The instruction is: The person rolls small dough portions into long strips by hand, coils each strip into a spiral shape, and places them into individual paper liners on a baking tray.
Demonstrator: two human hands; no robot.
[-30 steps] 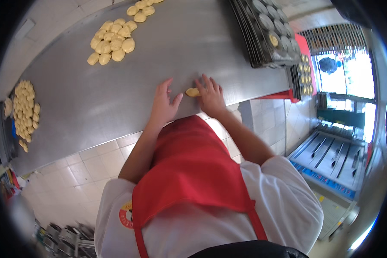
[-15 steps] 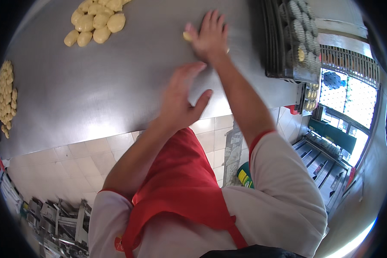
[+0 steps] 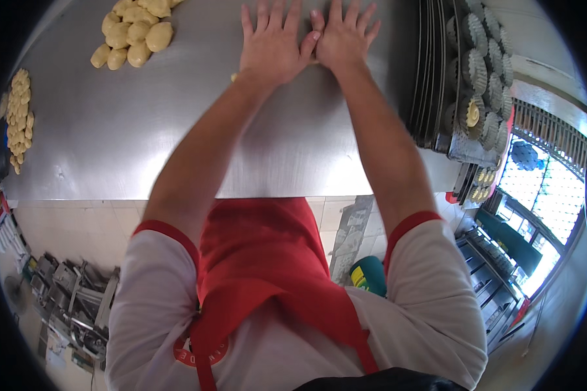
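Note:
Both hands lie palm down, side by side, at the far middle of the steel table [image 3: 143, 117]. My left hand [image 3: 272, 52] has its fingers spread, and so does my right hand [image 3: 342, 42]; their thumbs meet or nearly meet. A bit of yellow dough [image 3: 234, 77] shows at the left hand's outer edge, and a pale sliver shows between the wrists. Whatever else lies under the palms is hidden. To the left sits a heap of smooth, round dough balls [image 3: 137, 32]. Smaller dough pieces [image 3: 21, 120] are clustered at the table's far left end.
Stacked dark trays [image 3: 430, 78] stand on the right, with fluted metal tins [image 3: 476, 72] beside them; one tin holds yellow dough [image 3: 472, 113]. The table's near edge runs just in front of my red apron [image 3: 261, 241]. A green tub [image 3: 368, 274] stands on the floor below.
My left hand has moved forward from near the table's front and come down beside the right. The right hand has shifted slightly forward and right. The view has shifted a little.

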